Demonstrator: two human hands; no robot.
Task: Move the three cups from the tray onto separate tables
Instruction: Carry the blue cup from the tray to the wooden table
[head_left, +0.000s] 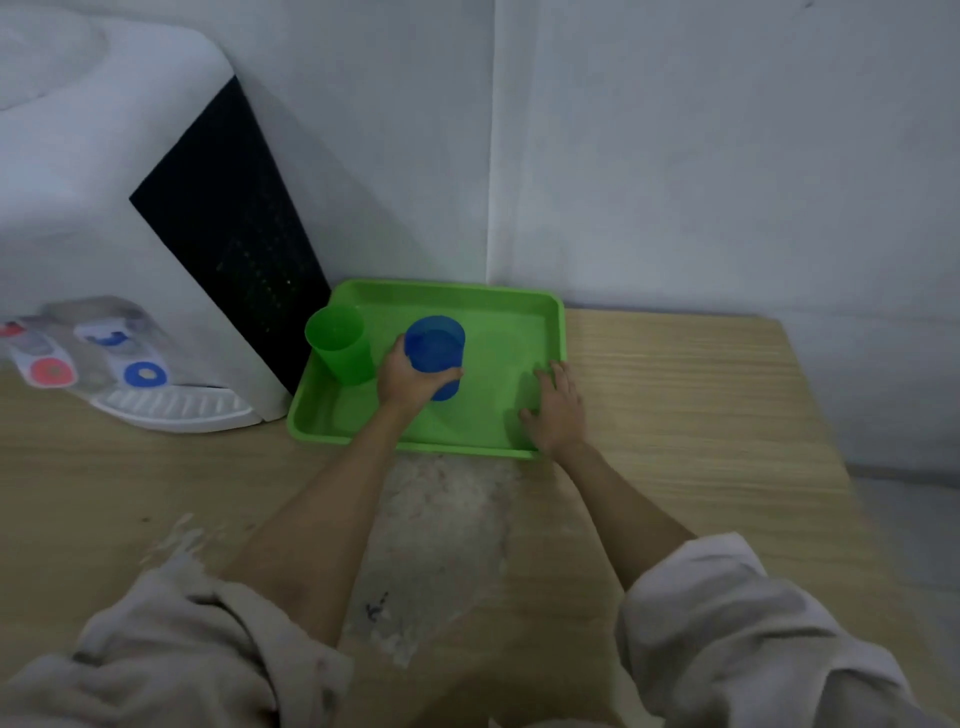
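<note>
A bright green tray lies on the wooden table against the wall. Two cups stand in it: a green cup in its left part and a blue cup near the middle. My left hand is wrapped around the near side of the blue cup. Flat on the tray's right front corner rests my right hand, fingers spread, holding nothing. I see only these two cups.
A white water dispenser with a black side panel stands just left of the tray, its drip tray and red and blue taps facing me. The wooden table extends right and toward me, with a worn pale patch at its middle.
</note>
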